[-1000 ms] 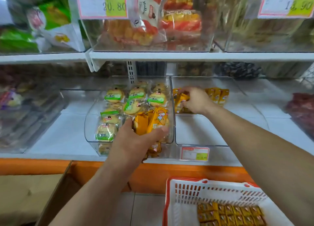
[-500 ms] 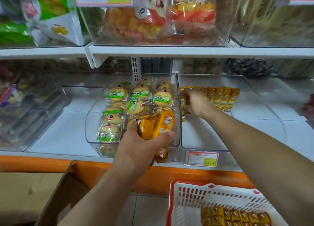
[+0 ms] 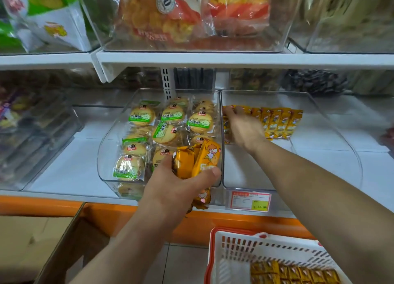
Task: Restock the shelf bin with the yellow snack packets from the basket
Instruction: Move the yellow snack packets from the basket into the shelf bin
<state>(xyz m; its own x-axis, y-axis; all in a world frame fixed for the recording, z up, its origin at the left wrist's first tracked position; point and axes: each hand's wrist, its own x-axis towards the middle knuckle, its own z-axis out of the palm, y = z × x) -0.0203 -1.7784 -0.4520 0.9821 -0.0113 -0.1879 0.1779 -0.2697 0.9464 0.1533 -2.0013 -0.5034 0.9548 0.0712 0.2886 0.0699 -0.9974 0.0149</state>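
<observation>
My left hand point(image 3: 181, 187) grips a bunch of yellow snack packets point(image 3: 198, 158) in front of the shelf edge, low centre. My right hand point(image 3: 243, 128) reaches into the clear shelf bin point(image 3: 332, 138), its fingers on yellow packets at the bin's back left. A row of several yellow packets point(image 3: 277, 122) stands along the back of that bin, just right of my hand. The white basket with a red rim point(image 3: 234, 247) sits at the lower right, with several more yellow packets point(image 3: 298, 273) lying flat in it.
Left of the target bin is a clear bin of round biscuits in green-labelled wrappers point(image 3: 166, 132). A price tag point(image 3: 249, 200) hangs on the target bin's front. The shelf above point(image 3: 213, 59) carries bins of dried fruit. An open cardboard box point(image 3: 53, 241) is at the lower left.
The view has come closer to the shelf. My right hand has pushed deeper into the bin, to its back left corner. My left hand still grips its bunch of packets.
</observation>
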